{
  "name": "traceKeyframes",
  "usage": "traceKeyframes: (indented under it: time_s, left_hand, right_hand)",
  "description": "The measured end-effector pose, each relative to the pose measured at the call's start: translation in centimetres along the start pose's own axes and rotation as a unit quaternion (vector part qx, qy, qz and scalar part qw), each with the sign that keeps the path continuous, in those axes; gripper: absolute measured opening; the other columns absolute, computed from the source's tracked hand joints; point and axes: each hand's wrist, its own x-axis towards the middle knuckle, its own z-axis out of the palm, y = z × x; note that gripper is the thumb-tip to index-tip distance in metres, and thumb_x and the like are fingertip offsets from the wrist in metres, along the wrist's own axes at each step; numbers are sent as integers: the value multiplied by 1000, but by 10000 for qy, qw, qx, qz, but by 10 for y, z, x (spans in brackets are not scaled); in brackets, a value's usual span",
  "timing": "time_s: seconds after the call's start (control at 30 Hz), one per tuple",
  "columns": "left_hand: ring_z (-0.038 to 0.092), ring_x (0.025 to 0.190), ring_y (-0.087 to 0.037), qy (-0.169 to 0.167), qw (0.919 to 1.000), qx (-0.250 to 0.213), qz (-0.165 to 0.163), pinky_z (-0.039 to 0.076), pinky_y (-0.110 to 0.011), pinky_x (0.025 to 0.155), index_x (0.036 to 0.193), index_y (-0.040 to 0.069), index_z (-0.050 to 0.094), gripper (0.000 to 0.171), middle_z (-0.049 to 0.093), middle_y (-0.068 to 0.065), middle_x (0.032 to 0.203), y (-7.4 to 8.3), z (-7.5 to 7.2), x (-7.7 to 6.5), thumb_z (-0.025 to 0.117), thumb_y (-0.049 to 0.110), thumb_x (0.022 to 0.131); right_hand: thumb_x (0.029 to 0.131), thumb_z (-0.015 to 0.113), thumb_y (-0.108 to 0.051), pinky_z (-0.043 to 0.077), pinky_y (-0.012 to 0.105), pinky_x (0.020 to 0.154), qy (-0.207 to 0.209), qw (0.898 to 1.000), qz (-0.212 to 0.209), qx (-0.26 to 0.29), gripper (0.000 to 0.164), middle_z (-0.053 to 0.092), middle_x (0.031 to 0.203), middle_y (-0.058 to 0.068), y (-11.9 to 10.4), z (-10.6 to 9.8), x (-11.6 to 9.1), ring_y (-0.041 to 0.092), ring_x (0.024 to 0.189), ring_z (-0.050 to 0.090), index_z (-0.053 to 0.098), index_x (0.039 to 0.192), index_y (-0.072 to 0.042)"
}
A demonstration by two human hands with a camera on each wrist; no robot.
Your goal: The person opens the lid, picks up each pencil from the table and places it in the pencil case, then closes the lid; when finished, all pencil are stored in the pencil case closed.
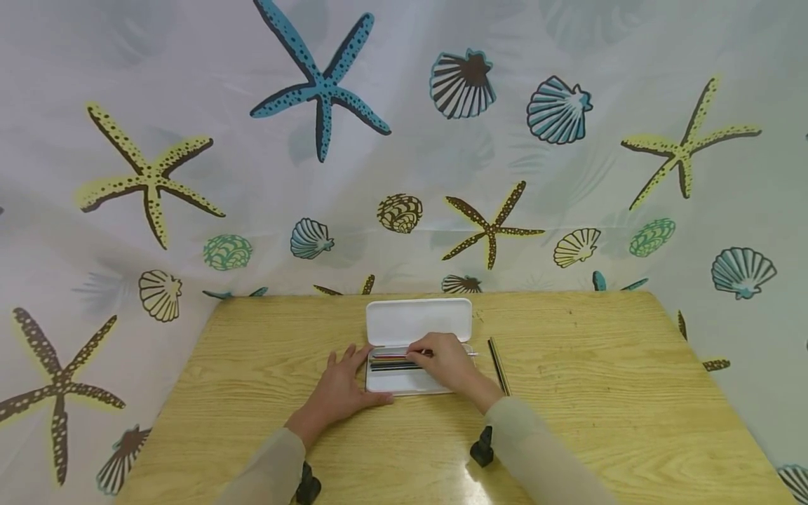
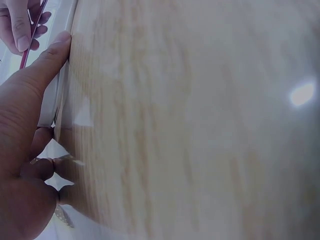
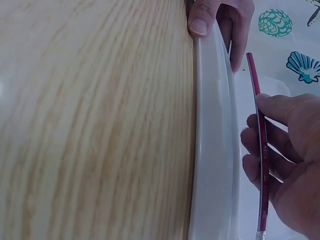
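Observation:
A white pencil case [image 1: 404, 382] lies on the table with its lid [image 1: 419, 321] raised at the back. Several coloured and dark pencils [image 1: 393, 365] lie side by side inside it. My left hand [image 1: 344, 386] holds the case's left end, thumb along the front edge and fingers at the left side. Over the case, my right hand [image 1: 445, 361] pinches a dark red pencil [image 3: 263, 145] marked HB between thumb and fingers. In the right wrist view, the pencil's metal end points toward the bottom of the picture.
Dark and gold pencils [image 1: 499, 366] lie on the wooden table [image 1: 587, 379] to the right of the case, close to my right forearm. A white cloth [image 1: 391, 161] printed with starfish and shells hangs behind the table and at its sides.

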Motion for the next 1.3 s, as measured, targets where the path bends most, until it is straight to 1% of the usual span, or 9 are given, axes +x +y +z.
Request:
traceKeyframes:
  time_s: [0.2, 0.53, 0.9, 1.13, 1.3]
  left_hand:
    - [30, 158, -46, 30, 10000, 67, 51, 13, -71, 128, 164, 12, 39, 115, 45, -24, 163, 0, 0, 0, 85, 70, 75]
    - [31, 158, -47, 66, 9999, 97, 92, 13, -72, 128, 163, 13, 41, 112, 45, -23, 163, 1, -1, -1, 86, 68, 76]
    - [31, 158, -46, 75, 9999, 77, 130, 13, -73, 127, 163, 13, 41, 113, 47, -23, 162, 1, -1, 0, 86, 69, 76]
    - [31, 157, -47, 107, 9998, 46, 188, 13, -73, 127, 162, 14, 42, 111, 48, -21, 162, 0, -1, 0, 86, 68, 76]
    - [31, 157, -47, 105, 9997, 37, 198, 12, -73, 128, 162, 13, 42, 112, 48, -20, 162, 0, -1, 0, 86, 69, 76]
  right_hand:
    - [99, 74, -17, 61, 39, 87, -18, 9999, -83, -76, 14, 81, 100, 7, 0, 7, 3, 21, 96, 75, 84, 105, -9]
    - [100, 73, -17, 59, 44, 90, -172, 9999, -3, 12, 15, 81, 101, 7, 0, 13, 6, 23, 98, 73, 84, 106, -8]
    - [101, 72, -20, 58, 42, 90, -266, 9993, 81, -261, 16, 81, 101, 5, -1, 15, 9, 21, 98, 72, 84, 107, -11]
    - [101, 72, -19, 59, 39, 87, -357, 9988, -7, -333, 16, 81, 100, 4, -1, 16, 10, 19, 96, 72, 85, 106, -10]
    - [101, 73, -17, 59, 41, 89, -368, 9987, -120, -330, 15, 82, 99, 5, -3, 15, 9, 21, 96, 73, 85, 105, -8]
